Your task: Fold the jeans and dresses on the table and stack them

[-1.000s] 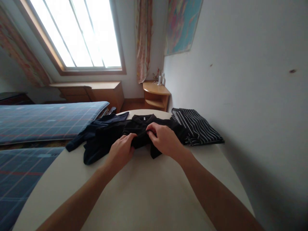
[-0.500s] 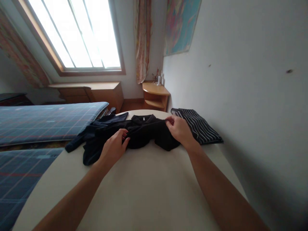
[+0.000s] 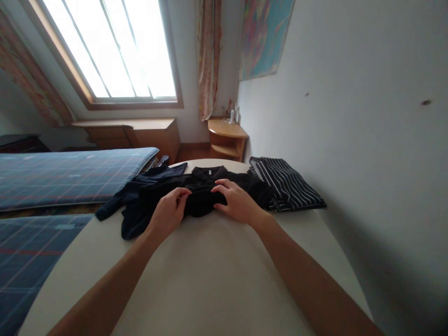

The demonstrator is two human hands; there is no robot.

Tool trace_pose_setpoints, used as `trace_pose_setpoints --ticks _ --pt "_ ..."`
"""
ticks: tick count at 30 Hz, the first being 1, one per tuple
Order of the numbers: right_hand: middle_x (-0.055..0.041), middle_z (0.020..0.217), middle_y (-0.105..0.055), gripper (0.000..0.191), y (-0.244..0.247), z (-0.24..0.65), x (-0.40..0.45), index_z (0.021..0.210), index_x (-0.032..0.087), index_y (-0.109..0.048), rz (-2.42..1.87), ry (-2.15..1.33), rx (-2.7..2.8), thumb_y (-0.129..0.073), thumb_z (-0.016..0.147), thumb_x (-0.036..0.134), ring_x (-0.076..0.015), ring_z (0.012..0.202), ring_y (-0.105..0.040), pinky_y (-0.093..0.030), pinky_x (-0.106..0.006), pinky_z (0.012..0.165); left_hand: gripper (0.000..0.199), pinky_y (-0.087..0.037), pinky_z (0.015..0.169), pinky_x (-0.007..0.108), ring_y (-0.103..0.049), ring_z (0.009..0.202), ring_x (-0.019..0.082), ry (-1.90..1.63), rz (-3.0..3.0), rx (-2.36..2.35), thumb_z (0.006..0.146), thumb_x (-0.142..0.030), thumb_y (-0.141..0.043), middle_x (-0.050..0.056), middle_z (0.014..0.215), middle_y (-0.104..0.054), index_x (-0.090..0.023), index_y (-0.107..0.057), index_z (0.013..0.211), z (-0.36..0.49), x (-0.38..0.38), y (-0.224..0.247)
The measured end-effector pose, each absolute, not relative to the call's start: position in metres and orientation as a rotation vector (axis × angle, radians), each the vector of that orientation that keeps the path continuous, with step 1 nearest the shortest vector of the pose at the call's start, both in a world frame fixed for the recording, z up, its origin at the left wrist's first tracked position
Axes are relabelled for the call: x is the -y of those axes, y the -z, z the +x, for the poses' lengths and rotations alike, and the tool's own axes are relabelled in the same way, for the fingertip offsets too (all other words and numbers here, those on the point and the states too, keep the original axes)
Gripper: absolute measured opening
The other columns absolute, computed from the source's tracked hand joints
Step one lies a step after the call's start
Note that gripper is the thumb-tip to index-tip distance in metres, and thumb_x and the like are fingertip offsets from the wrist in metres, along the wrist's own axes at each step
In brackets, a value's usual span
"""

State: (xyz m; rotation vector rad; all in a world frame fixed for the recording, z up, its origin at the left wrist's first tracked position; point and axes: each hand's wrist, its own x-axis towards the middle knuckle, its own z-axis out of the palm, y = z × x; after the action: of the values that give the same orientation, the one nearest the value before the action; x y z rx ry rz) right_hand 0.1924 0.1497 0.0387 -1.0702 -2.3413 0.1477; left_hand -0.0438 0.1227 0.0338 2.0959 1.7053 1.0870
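Note:
A black collared shirt [image 3: 200, 203] lies spread across the far part of the white table, its collar pointing away from me with a small pale label inside. My left hand [image 3: 168, 210] pinches the shirt's fabric left of its middle, thumb against fingertips. Over the shirt's near middle, my right hand [image 3: 238, 201] has its thumb and fingers apart; whether the fingertips touch the cloth is hard to see. A dark navy garment [image 3: 159, 173] lies to the left, partly under the black shirt.
Folded black-and-white striped cloth [image 3: 292, 185] sits at the table's right, beside the wall and next to the shirt's right sleeve. The round table's [image 3: 210, 275] left edge borders blue plaid mattresses [image 3: 70, 177]. A wooden corner shelf [image 3: 227, 131] stands beyond the table.
My right hand has let go of the shirt's right shoulder area and moved left to its middle, opening. The right sleeve now lies flatter. My left hand stays in nearly the same place.

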Motion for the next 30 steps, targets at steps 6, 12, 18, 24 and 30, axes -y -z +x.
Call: trace_pose_setpoints --ticks 6,12,18,24,30 --pt "-0.0099 0.126 -0.064 0.029 -0.037 0.184 -0.147 0.112 0.020 -0.066 -1.040 -0.077 2.326 -0.074 0.084 0.024 -0.0247 0.119 -0.058 -0.042 -0.041 0.105 0.032 -0.047 0.058 0.026 -0.064 0.067 0.017 -1.127 1.850 -1.505 0.088 -0.043 -0.052 0.003 0.085 -0.072 -0.019 -0.069 0.100 -0.034 -0.114 -0.047" --pt "-0.0063 0.113 -0.071 0.007 -0.048 0.189 -0.148 0.096 0.020 -0.068 -0.942 -0.040 2.297 -0.061 0.094 0.020 -0.0213 0.108 -0.062 -0.042 -0.038 0.100 0.042 -0.042 0.050 0.024 -0.060 0.063 0.016 -1.028 1.740 -1.417 0.081 -0.050 -0.062 0.003 0.078 -0.068 -0.017 -0.069 0.106 -0.030 -0.106 -0.055" --pt "-0.0048 0.102 -0.071 0.013 -0.049 0.188 -0.144 0.099 0.020 -0.066 -0.963 -0.064 2.351 -0.070 0.088 0.023 -0.0224 0.101 -0.063 -0.041 -0.038 0.096 0.065 -0.044 0.055 0.026 -0.054 0.061 0.015 -0.904 1.907 -1.421 0.069 -0.037 -0.074 -0.002 0.071 -0.059 -0.015 -0.064 0.129 -0.030 -0.104 -0.050" --pt "-0.0082 0.109 -0.069 0.040 -0.040 0.180 -0.140 0.112 0.017 -0.059 -1.027 -0.132 2.370 -0.078 0.079 0.031 -0.0254 0.104 -0.063 -0.043 -0.038 0.095 0.045 -0.043 0.055 0.027 -0.054 0.059 0.015 -1.013 1.891 -1.483 0.080 -0.036 -0.058 0.001 0.072 -0.064 -0.017 -0.070 0.120 -0.031 -0.107 -0.049" --pt "-0.0111 0.111 -0.067 0.038 -0.031 0.176 -0.141 0.117 0.014 -0.057 -1.100 -0.025 2.383 -0.072 0.084 0.024 -0.0261 0.104 -0.062 -0.042 -0.039 0.095 0.027 -0.048 0.067 0.028 -0.063 0.077 0.019 -1.237 1.932 -1.527 0.081 -0.042 -0.060 0.005 0.090 -0.071 -0.019 -0.073 0.088 -0.033 -0.108 -0.053"
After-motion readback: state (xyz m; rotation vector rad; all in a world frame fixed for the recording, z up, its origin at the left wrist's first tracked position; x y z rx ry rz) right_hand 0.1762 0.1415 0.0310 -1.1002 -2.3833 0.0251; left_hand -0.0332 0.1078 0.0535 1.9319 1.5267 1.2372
